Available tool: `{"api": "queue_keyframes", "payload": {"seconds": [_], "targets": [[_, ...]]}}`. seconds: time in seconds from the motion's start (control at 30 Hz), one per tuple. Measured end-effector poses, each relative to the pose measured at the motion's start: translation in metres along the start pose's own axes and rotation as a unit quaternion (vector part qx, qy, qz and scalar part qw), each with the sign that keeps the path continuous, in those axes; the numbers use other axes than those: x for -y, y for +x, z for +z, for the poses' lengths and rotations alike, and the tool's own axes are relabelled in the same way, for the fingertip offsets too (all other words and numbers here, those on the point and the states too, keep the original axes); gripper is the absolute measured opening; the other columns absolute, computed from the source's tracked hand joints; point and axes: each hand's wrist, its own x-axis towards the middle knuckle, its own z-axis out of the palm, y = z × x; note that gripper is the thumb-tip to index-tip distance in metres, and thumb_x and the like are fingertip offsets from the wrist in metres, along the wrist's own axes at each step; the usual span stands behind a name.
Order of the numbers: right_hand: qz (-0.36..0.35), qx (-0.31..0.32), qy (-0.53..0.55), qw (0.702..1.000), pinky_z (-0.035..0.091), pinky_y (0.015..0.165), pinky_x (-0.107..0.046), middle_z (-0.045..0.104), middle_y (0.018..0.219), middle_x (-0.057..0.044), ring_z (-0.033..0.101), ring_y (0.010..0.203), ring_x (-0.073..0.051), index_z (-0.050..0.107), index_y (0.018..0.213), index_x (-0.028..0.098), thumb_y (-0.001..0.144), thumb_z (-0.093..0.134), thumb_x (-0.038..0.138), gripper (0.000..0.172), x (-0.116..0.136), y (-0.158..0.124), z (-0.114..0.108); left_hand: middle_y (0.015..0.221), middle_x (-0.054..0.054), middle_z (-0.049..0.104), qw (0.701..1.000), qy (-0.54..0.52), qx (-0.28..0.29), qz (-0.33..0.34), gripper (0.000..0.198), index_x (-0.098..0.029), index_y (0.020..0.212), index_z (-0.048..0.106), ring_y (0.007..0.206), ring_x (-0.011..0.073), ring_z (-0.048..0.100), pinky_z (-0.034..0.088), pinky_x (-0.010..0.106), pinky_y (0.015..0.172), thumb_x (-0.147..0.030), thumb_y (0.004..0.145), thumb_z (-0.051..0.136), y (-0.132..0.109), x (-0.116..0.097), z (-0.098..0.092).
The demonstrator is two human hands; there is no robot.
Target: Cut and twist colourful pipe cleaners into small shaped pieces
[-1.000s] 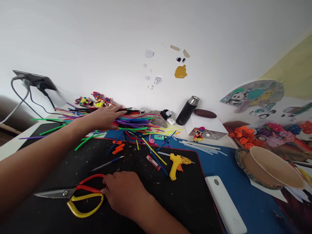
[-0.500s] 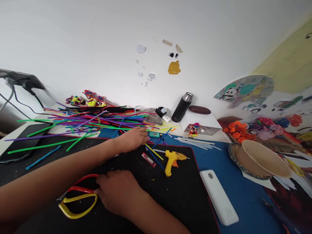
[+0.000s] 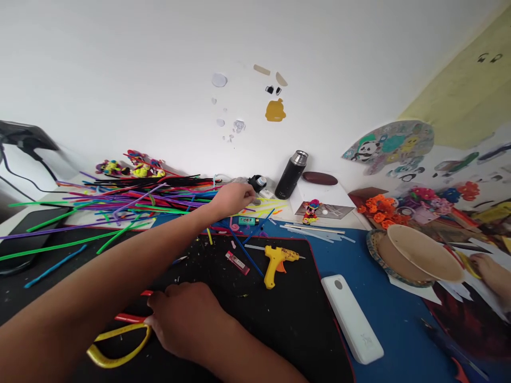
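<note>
My left hand [image 3: 235,200] reaches over the front right end of a heap of coloured pipe cleaners [image 3: 179,199]. Its fingertips are pinched together; what they hold, if anything, I cannot make out. Just right of them lie short yellow pieces [image 3: 275,203]. My right hand [image 3: 189,319] is closed around scissors [image 3: 115,361] with red and yellow handles, low over the black mat [image 3: 291,330]. My left forearm and right hand hide part of the scissors. A short yellow piece [image 3: 209,236] lies on the mat below my left wrist.
A yellow glue gun [image 3: 275,263], a pink-and-white packet [image 3: 237,263] and a teal lighter [image 3: 246,220] lie ahead. Right are a white power bank [image 3: 353,319], a bowl [image 3: 423,252] and another person's hand [image 3: 493,274]. A black flask [image 3: 291,175] stands behind.
My left hand has moved away from me and slightly right, fingers now pinched. The yellow pipe cleaner left of the glue gun is gone from its spot. My right hand still grips the scissors.
</note>
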Motion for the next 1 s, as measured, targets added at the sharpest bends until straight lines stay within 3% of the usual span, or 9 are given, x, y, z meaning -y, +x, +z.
{"api": "queue_keyframes", "payload": {"seconds": [0.1, 0.2, 0.33, 0.5, 0.77, 0.9, 1.0], "targets": [[0.005, -0.001, 0.002, 1.0, 0.062, 0.069, -0.037, 0.078, 0.097, -0.006, 0.077, 0.085, -0.026, 0.067, 0.112, 0.019, 0.105, 0.06, 0.04, 0.023, -0.001, 0.001, 0.0, 0.11, 0.012, 0.079, 1.0, -0.015, -0.021, -0.005, 0.028, -0.019, 0.112, 0.078, 0.102, 0.0287, 0.071, 0.053, 0.039, 0.09, -0.033, 0.095, 0.061, 0.007, -0.004, 0.005], [0.008, 0.007, 0.003, 1.0, 0.062, 0.071, -0.037, 0.078, 0.1, -0.006, 0.076, 0.087, -0.026, 0.066, 0.112, 0.019, 0.104, 0.06, 0.04, 0.023, 0.0, 0.0, -0.001, 0.123, 0.014, 0.074, 0.998, 0.001, -0.04, 0.051, 0.035, -0.017, 0.122, 0.074, 0.119, 0.0308, 0.065, 0.049, 0.041, 0.103, -0.037, 0.096, 0.063, -0.011, 0.005, -0.001], [-0.01, 0.001, -0.007, 1.0, 0.062, 0.069, -0.038, 0.077, 0.102, -0.008, 0.075, 0.085, -0.026, 0.066, 0.114, 0.016, 0.105, 0.059, 0.033, 0.02, 0.001, -0.001, 0.0, 0.103, 0.008, 0.075, 0.991, 0.036, 0.01, 0.129, 0.029, -0.021, 0.105, 0.076, 0.099, 0.0253, 0.067, 0.051, 0.037, 0.093, -0.034, 0.102, 0.05, -0.059, 0.033, -0.022], [-0.004, -0.003, -0.014, 1.0, 0.061, 0.069, -0.038, 0.076, 0.1, -0.009, 0.074, 0.084, -0.027, 0.067, 0.112, 0.016, 0.103, 0.062, 0.032, 0.019, 0.001, -0.001, 0.005, 0.097, 0.009, 0.072, 0.96, 0.138, 0.071, 0.231, 0.027, -0.023, 0.099, 0.076, 0.094, 0.0255, 0.064, 0.047, 0.036, 0.088, -0.016, 0.099, 0.05, -0.105, 0.057, -0.033], [0.01, 0.021, 0.007, 1.0, 0.061, 0.075, -0.038, 0.078, 0.101, -0.007, 0.076, 0.088, -0.027, 0.069, 0.115, 0.019, 0.104, 0.062, 0.039, 0.024, 0.0, 0.003, -0.003, 0.092, 0.011, 0.071, 0.916, 0.271, 0.07, 0.289, 0.016, -0.02, 0.089, 0.074, 0.093, 0.0278, 0.061, 0.044, 0.039, 0.082, -0.009, 0.094, 0.063, -0.118, 0.066, -0.011], [0.01, 0.025, -0.004, 1.0, 0.062, 0.074, -0.039, 0.078, 0.102, -0.008, 0.076, 0.089, -0.027, 0.068, 0.115, 0.018, 0.104, 0.061, 0.039, 0.025, 0.001, 0.002, -0.002, 0.089, 0.01, 0.069, 0.919, 0.255, 0.058, 0.294, 0.018, -0.02, 0.085, 0.071, 0.089, 0.0267, 0.061, 0.045, 0.038, 0.08, -0.008, 0.095, 0.061, -0.125, 0.066, -0.015], [0.003, 0.019, -0.007, 1.0, 0.063, 0.074, -0.039, 0.078, 0.103, -0.008, 0.076, 0.088, -0.027, 0.068, 0.115, 0.017, 0.105, 0.06, 0.039, 0.025, 0.002, 0.001, 0.0, 0.096, 0.01, 0.069, 0.936, 0.215, 0.048, 0.275, 0.02, -0.02, 0.092, 0.07, 0.091, 0.0259, 0.062, 0.048, 0.038, 0.084, -0.017, 0.102, 0.054, -0.124, 0.059, -0.023]]}}
